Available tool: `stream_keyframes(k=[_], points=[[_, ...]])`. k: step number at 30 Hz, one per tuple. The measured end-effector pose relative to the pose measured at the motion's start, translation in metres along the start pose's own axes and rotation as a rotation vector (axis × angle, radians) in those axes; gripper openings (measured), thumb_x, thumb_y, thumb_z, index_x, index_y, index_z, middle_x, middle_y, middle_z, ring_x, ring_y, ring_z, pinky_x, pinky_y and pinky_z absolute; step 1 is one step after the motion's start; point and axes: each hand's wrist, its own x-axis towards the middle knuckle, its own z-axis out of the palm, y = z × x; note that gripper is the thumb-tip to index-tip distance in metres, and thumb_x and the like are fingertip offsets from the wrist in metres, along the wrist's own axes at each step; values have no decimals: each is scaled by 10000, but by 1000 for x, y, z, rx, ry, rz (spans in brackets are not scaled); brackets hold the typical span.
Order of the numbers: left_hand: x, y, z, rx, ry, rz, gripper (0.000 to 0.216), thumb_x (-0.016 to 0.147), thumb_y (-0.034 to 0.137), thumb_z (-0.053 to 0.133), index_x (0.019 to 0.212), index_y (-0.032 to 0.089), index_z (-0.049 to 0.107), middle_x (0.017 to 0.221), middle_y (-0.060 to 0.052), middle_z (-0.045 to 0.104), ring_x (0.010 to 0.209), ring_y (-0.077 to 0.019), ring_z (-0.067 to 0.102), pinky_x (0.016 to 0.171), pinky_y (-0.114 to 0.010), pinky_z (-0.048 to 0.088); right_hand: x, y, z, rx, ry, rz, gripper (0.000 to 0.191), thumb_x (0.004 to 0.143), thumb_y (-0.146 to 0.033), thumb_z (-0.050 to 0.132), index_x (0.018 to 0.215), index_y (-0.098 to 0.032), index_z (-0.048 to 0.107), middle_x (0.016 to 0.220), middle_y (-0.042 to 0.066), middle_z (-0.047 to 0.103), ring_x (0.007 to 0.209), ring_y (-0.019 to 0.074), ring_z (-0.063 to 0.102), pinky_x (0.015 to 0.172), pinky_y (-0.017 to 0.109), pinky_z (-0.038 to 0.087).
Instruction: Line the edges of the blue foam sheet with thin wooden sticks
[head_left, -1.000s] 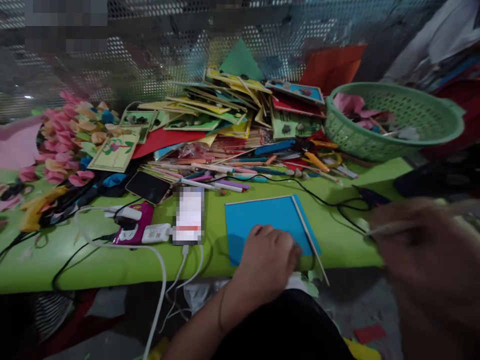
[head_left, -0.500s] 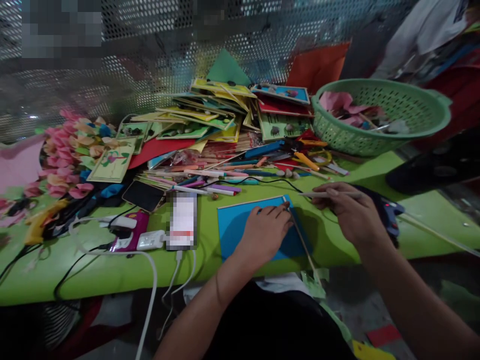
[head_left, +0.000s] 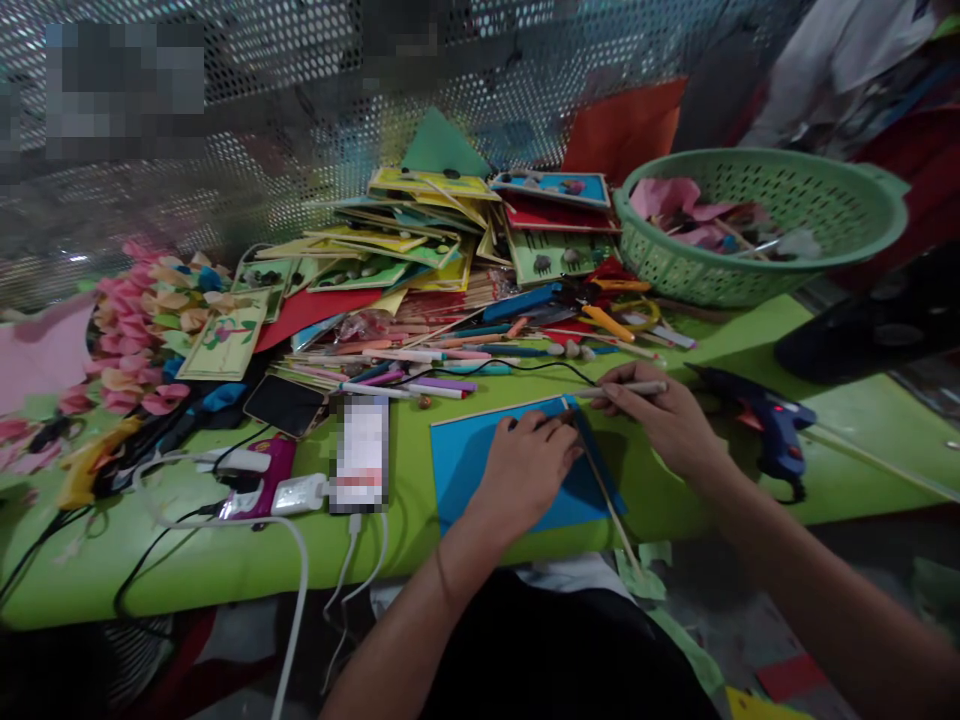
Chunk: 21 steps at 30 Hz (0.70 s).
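Note:
A blue card [head_left: 469,455] lies on the green table [head_left: 225,550] near its front edge, with thin wooden sticks along its top and right edges. My left hand [head_left: 529,465] rests on the card, fingers curled down, pressing near its top right corner. My right hand [head_left: 664,415] is just right of that corner, fingers closed round a thin pale stick [head_left: 637,388] that lies level and points left-right. A long wooden stick [head_left: 611,505] runs down the card's right edge past the table's front.
A blue glue gun [head_left: 765,425] lies right of my right hand. A green basket [head_left: 765,270] with pink scraps stands at the back right. Piled cards [head_left: 450,240], pens [head_left: 420,375], phones [head_left: 360,450], chargers, cables and paper flowers [head_left: 142,320] fill the left and back.
My right hand came in from the blurred lower right with a thin stick and now sits at the card's top right corner. My left hand slid up the card. The glue gun now shows.

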Motion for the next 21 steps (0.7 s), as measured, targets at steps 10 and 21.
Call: stream_keyframes(k=[10, 21], points=[[0, -1, 1, -21, -29, -28, 192, 1051, 349, 475, 1116, 242, 620, 1237, -28, 724, 1219, -253, 572, 905, -426, 443, 6, 11, 3, -45, -12, -34, 391, 820, -612, 698, 875, -228, 646, 782, 25, 691, 723, 184, 657, 668, 316, 521], [0, -1, 1, -42, -34, -39, 197, 1054, 336, 461, 1098, 237, 625, 1206, -33, 730, 1216, -265, 574, 914, -438, 456, 6, 19, 0, -105, -42, -38, 350, 884, -563, 653, 954, -219, 646, 827, 30, 707, 750, 186, 656, 695, 314, 508]])
